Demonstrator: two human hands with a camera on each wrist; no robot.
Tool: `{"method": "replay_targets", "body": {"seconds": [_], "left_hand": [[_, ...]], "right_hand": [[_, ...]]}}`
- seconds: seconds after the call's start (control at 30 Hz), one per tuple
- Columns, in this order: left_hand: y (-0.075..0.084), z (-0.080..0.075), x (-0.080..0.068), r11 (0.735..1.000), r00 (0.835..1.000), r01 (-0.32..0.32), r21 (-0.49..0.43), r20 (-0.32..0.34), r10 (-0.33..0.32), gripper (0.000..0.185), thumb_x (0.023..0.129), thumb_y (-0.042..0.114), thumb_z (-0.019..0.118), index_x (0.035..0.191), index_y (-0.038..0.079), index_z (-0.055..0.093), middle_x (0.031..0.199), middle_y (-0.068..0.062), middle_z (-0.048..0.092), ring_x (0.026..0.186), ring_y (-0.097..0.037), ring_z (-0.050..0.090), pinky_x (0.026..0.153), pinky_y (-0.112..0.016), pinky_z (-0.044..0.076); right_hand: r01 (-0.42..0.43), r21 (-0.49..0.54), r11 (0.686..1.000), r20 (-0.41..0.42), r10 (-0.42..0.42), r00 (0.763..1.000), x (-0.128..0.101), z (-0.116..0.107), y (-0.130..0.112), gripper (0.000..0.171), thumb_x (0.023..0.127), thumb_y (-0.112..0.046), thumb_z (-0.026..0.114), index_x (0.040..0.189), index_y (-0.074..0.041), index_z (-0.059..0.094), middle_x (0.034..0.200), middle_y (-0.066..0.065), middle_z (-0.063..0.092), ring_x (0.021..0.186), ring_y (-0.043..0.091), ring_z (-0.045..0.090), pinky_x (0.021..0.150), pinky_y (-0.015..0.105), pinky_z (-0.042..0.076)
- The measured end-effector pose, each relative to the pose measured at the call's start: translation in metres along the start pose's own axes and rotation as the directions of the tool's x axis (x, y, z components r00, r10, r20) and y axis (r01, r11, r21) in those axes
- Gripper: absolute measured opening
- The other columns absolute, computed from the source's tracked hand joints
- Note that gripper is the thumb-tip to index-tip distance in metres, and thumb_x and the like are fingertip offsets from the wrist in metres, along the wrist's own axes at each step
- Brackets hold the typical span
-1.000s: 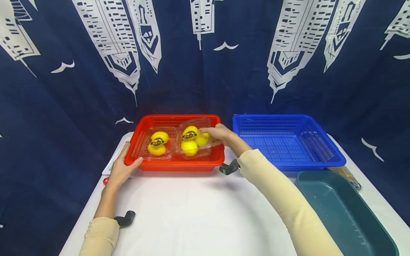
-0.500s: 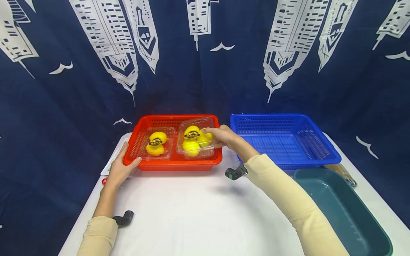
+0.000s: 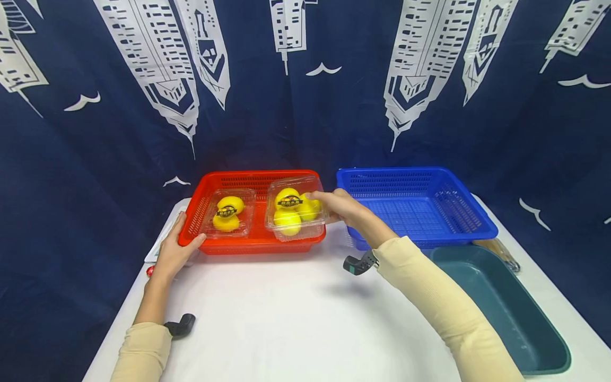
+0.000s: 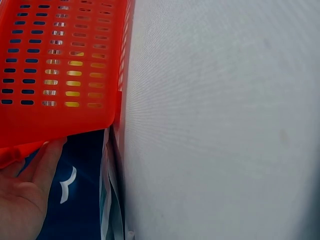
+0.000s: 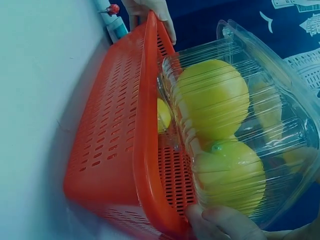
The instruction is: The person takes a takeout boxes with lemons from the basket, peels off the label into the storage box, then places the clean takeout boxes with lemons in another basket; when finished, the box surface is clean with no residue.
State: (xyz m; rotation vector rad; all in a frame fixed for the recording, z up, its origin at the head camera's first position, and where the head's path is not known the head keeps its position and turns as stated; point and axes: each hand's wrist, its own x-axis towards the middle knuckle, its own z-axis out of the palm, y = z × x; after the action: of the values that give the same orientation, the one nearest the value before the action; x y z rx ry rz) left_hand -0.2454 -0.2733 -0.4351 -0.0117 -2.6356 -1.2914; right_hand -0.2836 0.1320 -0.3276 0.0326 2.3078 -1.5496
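Just left of the frame's centre in the head view, the right hand [image 3: 341,206] grips a clear plastic clamshell box of lemons [image 3: 295,214] by its right end, fingers curled over the lid and the thumb under, so the box sits immediately to the left of the hand and is raised a little above the right half of the red basket [image 3: 210,193]. In the right wrist view the box [image 5: 240,125] fills the right side of the frame, its lower corner pinched by fingertips [image 5: 220,222] at the bottom edge, and it lies against the basket's red rim [image 5: 145,150]. A second clamshell box of lemons [image 3: 226,214] rests flat in the left half of the basket, well apart from the right hand. The left hand [image 3: 173,253] holds the basket's near left corner, thumb on the rim and fingers beneath; the left wrist view shows its fingers [image 4: 45,165] under the red wall [image 4: 60,65]. To the right stands a blue basket [image 3: 415,180], and lower right a dark green tub [image 3: 506,313], all on a white table [image 3: 277,323].
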Motion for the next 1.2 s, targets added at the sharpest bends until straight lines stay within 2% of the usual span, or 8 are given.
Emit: {"method": "replay_targets", "body": {"seconds": [0.07,0.17,0.43,0.7,0.9,1.03,1.13,1.2], "left_hand": [[0.0,0.0,0.0,1.0,1.0,0.0,0.005,0.0,0.0,0.088,0.09,0.036,0.065,0.156,0.01,0.014,0.164,-0.011,0.015,0.149,-0.038,0.02,0.117,-0.061,0.023],[0.001,-0.001,0.0,1.0,1.0,0.001,0.006,0.001,-0.001,0.089,0.09,0.038,0.065,0.157,0.01,0.014,0.164,-0.011,0.015,0.149,-0.038,0.019,0.118,-0.061,0.023],[0.001,-0.002,-0.001,1.0,1.0,0.003,-0.003,0.0,-0.003,0.089,0.09,0.04,0.064,0.157,0.009,0.013,0.164,-0.011,0.014,0.149,-0.039,0.019,0.118,-0.06,0.022],[0.0,-0.001,0.001,1.0,1.0,-0.006,-0.025,0.001,0.006,0.089,0.09,0.039,0.065,0.156,0.009,0.013,0.164,-0.011,0.014,0.15,-0.038,0.019,0.118,-0.06,0.023],[0.001,0.0,0.001,1.0,1.0,0.0,-0.026,0.0,0.0,0.089,0.09,0.04,0.065,0.157,0.011,0.013,0.164,-0.01,0.014,0.15,-0.038,0.019,0.118,-0.061,0.022],[0.002,-0.001,0.0,1.0,1.0,0.018,-0.019,0.002,-0.018,0.089,0.091,0.04,0.064,0.157,0.012,0.012,0.164,-0.01,0.014,0.149,-0.04,0.02,0.116,-0.062,0.024],[0.002,0.0,-0.001,1.0,1.0,0.025,-0.012,0.001,-0.025,0.088,0.091,0.038,0.064,0.157,0.013,0.012,0.164,-0.01,0.014,0.148,-0.041,0.022,0.115,-0.062,0.026],[0.002,0.001,-0.001,1.0,1.0,0.026,-0.007,0.001,-0.026,0.088,0.091,0.038,0.064,0.157,0.013,0.012,0.164,-0.01,0.014,0.147,-0.042,0.023,0.115,-0.062,0.027]], "right_hand": [[0.006,-0.016,1.0,-0.002,-0.006,1.0,-0.003,-0.002,0.001,0.039,0.087,-0.047,0.062,0.076,-0.01,0.054,0.051,-0.005,0.032,0.044,0.012,0.032,0.046,0.02,0.037],[0.021,-0.015,1.0,-0.003,-0.021,1.0,-0.008,-0.005,0.004,0.043,0.087,-0.047,0.063,0.066,-0.014,0.047,0.049,-0.006,0.032,0.043,0.012,0.03,0.044,0.023,0.025],[0.064,0.031,0.997,0.043,-0.065,0.997,-0.022,-0.012,0.015,0.053,0.089,-0.044,0.063,0.052,-0.016,0.038,0.045,-0.006,0.03,0.041,0.011,0.025,0.044,0.024,0.021],[0.054,0.033,0.998,0.019,-0.055,0.998,-0.037,-0.017,0.026,0.052,0.089,-0.042,0.063,0.052,-0.017,0.037,0.047,-0.006,0.027,0.044,0.011,0.023,0.045,0.023,0.019],[0.055,0.03,0.998,0.0,-0.055,0.999,-0.054,-0.015,0.037,0.047,0.09,-0.043,0.061,0.058,-0.015,0.042,0.053,-0.006,0.033,0.048,0.011,0.026,0.047,0.022,0.024],[0.056,0.031,0.998,-0.015,-0.055,0.998,-0.062,-0.012,0.043,0.042,0.09,-0.043,0.06,0.064,-0.014,0.046,0.06,-0.005,0.049,0.054,0.01,0.044,0.051,0.02,0.036],[0.05,0.019,0.999,-0.031,-0.049,0.998,-0.067,-0.012,0.047,0.04,0.091,-0.043,0.059,0.065,-0.015,0.045,0.069,-0.003,0.058,0.072,0.012,0.062,0.062,0.022,0.048],[0.048,0.018,0.999,-0.039,-0.047,0.998,-0.07,-0.013,0.05,0.043,0.09,-0.042,0.06,0.062,-0.016,0.041,0.066,-0.004,0.055,0.076,0.013,0.065,0.062,0.022,0.047]]}}
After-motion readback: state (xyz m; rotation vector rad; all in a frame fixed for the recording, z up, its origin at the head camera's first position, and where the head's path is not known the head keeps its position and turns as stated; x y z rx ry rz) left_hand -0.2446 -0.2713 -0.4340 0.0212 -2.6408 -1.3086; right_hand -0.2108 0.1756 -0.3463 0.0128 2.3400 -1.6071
